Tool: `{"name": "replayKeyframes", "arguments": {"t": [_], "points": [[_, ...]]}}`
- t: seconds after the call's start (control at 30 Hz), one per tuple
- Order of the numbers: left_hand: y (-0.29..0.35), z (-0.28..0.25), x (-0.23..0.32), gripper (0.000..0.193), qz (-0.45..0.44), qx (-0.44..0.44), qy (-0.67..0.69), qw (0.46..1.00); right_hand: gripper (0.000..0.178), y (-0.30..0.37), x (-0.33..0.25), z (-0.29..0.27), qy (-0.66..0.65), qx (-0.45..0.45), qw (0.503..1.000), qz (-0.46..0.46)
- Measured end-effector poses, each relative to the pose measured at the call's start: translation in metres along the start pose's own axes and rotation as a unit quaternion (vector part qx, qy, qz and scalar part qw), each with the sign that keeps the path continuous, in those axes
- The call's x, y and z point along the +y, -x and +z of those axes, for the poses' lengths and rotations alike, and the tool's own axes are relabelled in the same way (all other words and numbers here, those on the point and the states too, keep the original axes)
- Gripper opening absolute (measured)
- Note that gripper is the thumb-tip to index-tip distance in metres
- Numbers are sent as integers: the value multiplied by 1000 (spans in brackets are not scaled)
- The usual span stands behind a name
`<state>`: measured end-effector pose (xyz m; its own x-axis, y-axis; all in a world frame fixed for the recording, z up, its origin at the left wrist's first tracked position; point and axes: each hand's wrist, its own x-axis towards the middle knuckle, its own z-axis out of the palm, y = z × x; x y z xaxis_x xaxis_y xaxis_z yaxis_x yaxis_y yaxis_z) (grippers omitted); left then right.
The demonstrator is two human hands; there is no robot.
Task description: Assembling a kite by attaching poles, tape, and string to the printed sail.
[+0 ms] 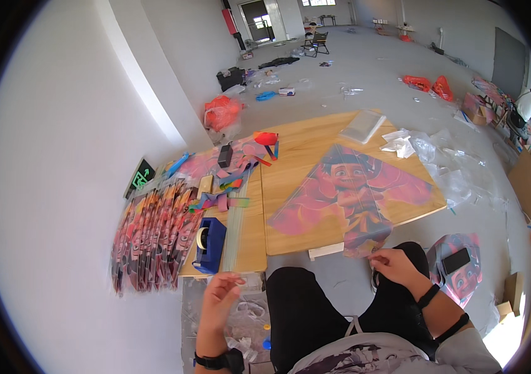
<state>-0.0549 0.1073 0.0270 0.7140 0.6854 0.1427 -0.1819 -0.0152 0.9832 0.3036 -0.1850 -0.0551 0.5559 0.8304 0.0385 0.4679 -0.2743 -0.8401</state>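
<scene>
Left hand [220, 298]: fingers curled, pinching near end of long clear strip [235, 230] lying on counter [306, 146] beside blue tape dispenser [210, 244]. Strip judged light, limp, prone to cling; grip by end. Far left: stack of folded kites [153, 234]; ribbon tails [225, 199] above. Centre: printed kite [349, 193] flat on counter, judged thin, tear-prone; hold at edge. Right hand [393, 265]: narrow pinch on kite's bottom tip. Clear plastic bags [446, 159] at right, near kite edge.

Bare board [303, 146] lies open above the kite [353, 193]; the tape dispenser [209, 244] and ribbons [225, 187] crowd the left.
</scene>
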Motion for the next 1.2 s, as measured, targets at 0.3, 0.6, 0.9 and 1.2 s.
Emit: {"name": "replayKeyframes", "arguments": {"t": [0.3,0.6,0.9,1.2], "points": [[8,139,-39,46,-45,-167,78,982,22,-13,-124,44,-233,-92,964,-87],[9,150,-56,47,-403,-253,355,805,7,9,-123,36,-167,30,969,-179],[-14,172,-27,31,54,-84,-68,993,10,11,-126,19,-142,-20,984,-103],[-29,181,-27,21,83,3,-112,990,13,14,-109,19,-202,-34,977,-58]]}}
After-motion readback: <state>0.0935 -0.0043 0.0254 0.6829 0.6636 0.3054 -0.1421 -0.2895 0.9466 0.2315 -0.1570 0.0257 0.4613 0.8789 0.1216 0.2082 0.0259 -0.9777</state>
